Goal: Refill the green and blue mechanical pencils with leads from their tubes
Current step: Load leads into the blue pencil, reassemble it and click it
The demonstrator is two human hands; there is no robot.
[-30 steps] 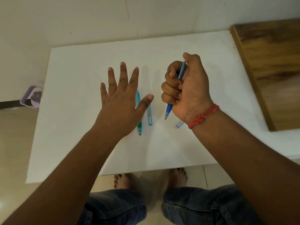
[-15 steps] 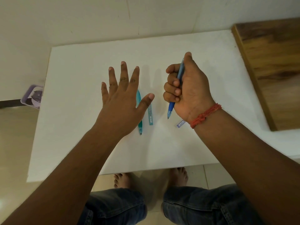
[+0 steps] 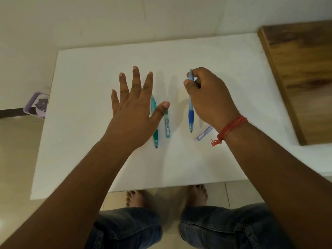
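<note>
Loosened since a moment ago: right hand point(image 3: 210, 97), from a full fist around the blue mechanical pencil point(image 3: 191, 112) to a fingertip pinch near its top end, tip pointing toward the near edge of the white table point(image 3: 224, 60), close above it; contact with the surface not clear. Left of that pencil, lying flat: teal lead tube point(image 3: 167, 125), then green mechanical pencil point(image 3: 154, 121), partly hidden under the left hand point(image 3: 133, 112), fingers spread wide, holding nothing. Right of the blue pencil, by the wrist with the red thread bracelet point(image 3: 230, 129): purple lead tube point(image 3: 204, 133), half covered.
</note>
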